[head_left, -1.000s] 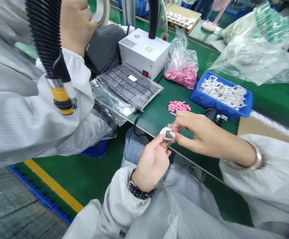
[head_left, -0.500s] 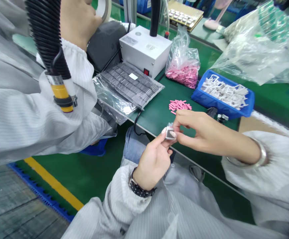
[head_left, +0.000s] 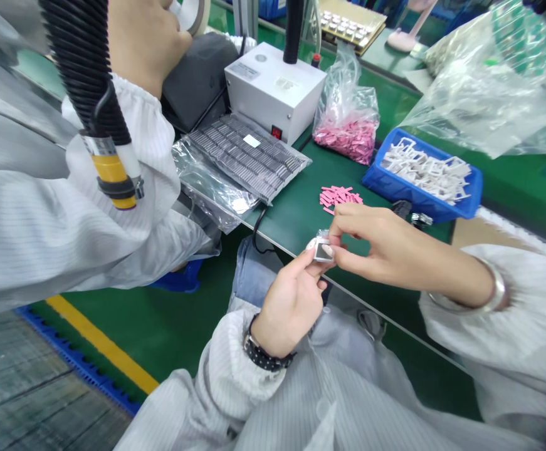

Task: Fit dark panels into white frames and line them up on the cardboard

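Note:
My left hand (head_left: 288,305) pinches a small square part (head_left: 322,250) with a white frame and a dark centre, just off the front edge of the green table (head_left: 301,216). My right hand (head_left: 385,247) meets it from the right, its fingertips closed on the same part. A small heap of pink strips (head_left: 339,196) lies on the table just beyond my hands. Behind it sits a blue bin (head_left: 424,178) full of white frames.
A co-worker's sleeve (head_left: 66,207) and hand (head_left: 143,41) fill the left, beside a black hose with a yellow nozzle (head_left: 110,172). A tray of grey parts (head_left: 247,156), a white box (head_left: 275,91), a bag of pink strips (head_left: 346,128) and large plastic bags (head_left: 484,88) stand on the table.
Both hands stay pinched on the small part. The view shifts slightly; the co-worker's hand at top left has moved a little.

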